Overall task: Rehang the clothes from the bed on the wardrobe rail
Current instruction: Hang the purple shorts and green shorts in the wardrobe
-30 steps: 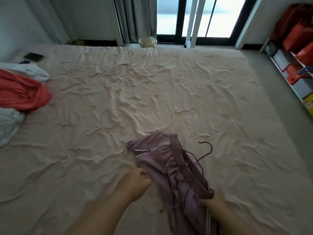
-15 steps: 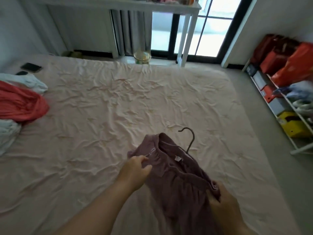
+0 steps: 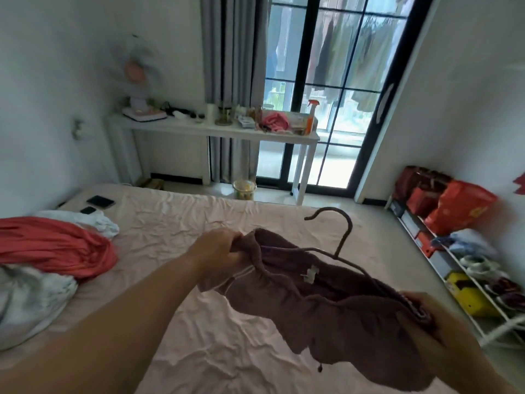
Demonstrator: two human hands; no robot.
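While my left hand (image 3: 220, 247) grips one end of the mauve garment (image 3: 326, 302) and my right hand (image 3: 431, 325) the other, fingers curled, it hangs on its hanger (image 3: 342, 237) above the bed (image 3: 170, 223).

Garment (image 3: 326, 305) on hanger (image 3: 342, 237) held above bed (image 3: 176, 223), left hand (image 3: 218, 248) at its left end, right hand (image 3: 434, 322) at right. Clothes pile (image 3: 54, 245) on bed's left edge; tabletop (image 3: 199, 128) behind bed, w/ window (image 3: 326, 89) behind it; shelf (image 3: 454, 257) right of bed.
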